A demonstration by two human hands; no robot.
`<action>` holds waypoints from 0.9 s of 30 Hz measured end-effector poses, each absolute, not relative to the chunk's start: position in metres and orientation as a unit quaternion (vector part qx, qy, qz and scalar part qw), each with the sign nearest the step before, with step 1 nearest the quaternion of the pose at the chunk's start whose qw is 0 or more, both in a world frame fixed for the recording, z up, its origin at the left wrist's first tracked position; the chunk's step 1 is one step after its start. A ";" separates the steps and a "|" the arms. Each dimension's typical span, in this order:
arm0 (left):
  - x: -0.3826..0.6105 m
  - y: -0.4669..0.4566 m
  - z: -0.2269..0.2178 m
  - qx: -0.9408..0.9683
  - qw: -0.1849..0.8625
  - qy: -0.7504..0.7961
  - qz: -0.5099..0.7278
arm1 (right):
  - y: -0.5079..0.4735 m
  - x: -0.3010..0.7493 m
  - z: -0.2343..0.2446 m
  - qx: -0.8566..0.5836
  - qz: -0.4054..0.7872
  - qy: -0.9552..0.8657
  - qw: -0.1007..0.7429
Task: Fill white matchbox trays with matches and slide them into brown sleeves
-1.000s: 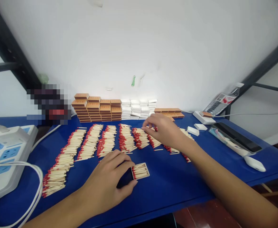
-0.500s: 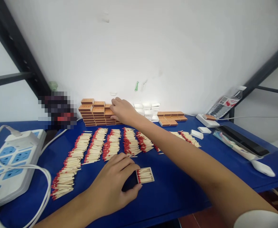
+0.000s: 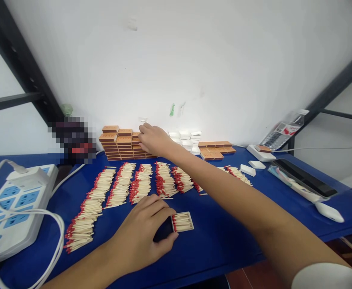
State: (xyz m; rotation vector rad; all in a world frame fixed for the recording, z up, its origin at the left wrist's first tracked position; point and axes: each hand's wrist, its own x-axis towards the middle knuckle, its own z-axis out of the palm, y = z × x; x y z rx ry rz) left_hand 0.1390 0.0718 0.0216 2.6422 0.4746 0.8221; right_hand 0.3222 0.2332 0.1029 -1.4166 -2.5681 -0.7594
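My left hand [image 3: 142,233] rests on the blue table [image 3: 218,241], thumb and fingers pinched on a white tray of matches [image 3: 182,222] with red heads. My right hand [image 3: 152,140] reaches far back to the stacks of orange matchbox sleeves [image 3: 118,142] by the wall, its fingers curled over the top of one stack. Whether it holds a sleeve is hidden. Several rows of loose matches [image 3: 134,184] lie between the two hands.
White inner trays [image 3: 188,138] are stacked right of the orange sleeves, with more orange sleeves [image 3: 216,147] beyond. A white power strip [image 3: 13,204] with cables lies at left. A phone [image 3: 305,176], a plastic bottle [image 3: 284,130] and loose white trays [image 3: 251,167] are at right.
My right hand left the match rows and stretched back to the orange sleeve stacks, where it has stayed for the last half second. The left hand kept its hold on the tray.
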 end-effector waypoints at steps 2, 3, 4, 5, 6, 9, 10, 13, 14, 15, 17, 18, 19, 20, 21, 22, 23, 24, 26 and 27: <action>0.140 0.072 0.022 0.927 0.166 0.165 0.293 | 0.234 0.323 0.100 -0.458 -0.256 -0.849 0.062; 0.140 0.072 0.023 0.927 0.166 0.164 0.293 | 0.234 0.323 0.099 -0.456 -0.260 -0.849 0.062; 0.140 0.072 0.023 0.928 0.165 0.164 0.293 | 0.235 0.323 0.098 -0.456 -0.262 -0.848 0.062; 0.140 0.073 0.023 0.928 0.163 0.164 0.291 | 0.235 0.322 0.098 -0.459 -0.262 -0.846 0.062; 0.140 0.073 0.024 0.929 0.162 0.165 0.289 | 0.235 0.323 0.098 -0.464 -0.261 -0.844 0.062; 0.138 0.073 0.025 0.928 0.156 0.168 0.293 | 0.222 0.329 0.107 -0.482 -0.247 -0.837 0.074; 0.138 0.072 0.025 0.927 0.154 0.168 0.298 | 0.212 0.334 0.111 -0.488 -0.242 -0.834 0.086; 0.138 0.071 0.026 0.917 0.143 0.176 0.329 | 0.162 0.359 0.123 -0.502 -0.217 -0.824 0.151; 0.138 0.071 0.027 0.910 0.139 0.183 0.345 | 0.138 0.370 0.124 -0.511 -0.202 -0.818 0.172; 0.138 0.072 0.027 0.902 0.134 0.194 0.361 | 0.113 0.381 0.122 -0.519 -0.183 -0.814 0.185; 0.139 0.072 0.029 0.887 0.122 0.220 0.388 | 0.060 0.401 0.109 -0.545 -0.136 -0.803 0.200; 0.139 0.072 0.030 0.881 0.115 0.234 0.396 | 0.035 0.409 0.099 -0.558 -0.112 -0.798 0.200; 0.139 0.072 0.030 0.876 0.108 0.243 0.402 | 0.011 0.416 0.088 -0.573 -0.091 -0.789 0.200; 0.139 0.072 0.031 0.874 0.103 0.252 0.403 | -0.009 0.421 0.076 -0.582 -0.078 -0.783 0.206; 0.139 0.072 0.031 0.873 0.100 0.256 0.403 | -0.026 0.424 0.064 -0.589 -0.055 -0.780 0.204; 0.139 0.072 0.031 0.874 0.100 0.257 0.400 | -0.040 0.426 0.054 -0.596 -0.036 -0.775 0.207; 0.139 0.072 0.031 0.876 0.102 0.256 0.396 | -0.050 0.426 0.045 -0.602 -0.019 -0.771 0.208; 0.140 0.072 0.030 0.879 0.103 0.252 0.392 | -0.056 0.426 0.039 -0.607 -0.001 -0.766 0.209; 0.141 0.072 0.029 0.886 0.109 0.237 0.384 | -0.062 0.425 0.034 -0.620 0.026 -0.754 0.216; 0.141 0.072 0.028 0.889 0.112 0.228 0.380 | -0.063 0.425 0.033 -0.626 0.037 -0.747 0.220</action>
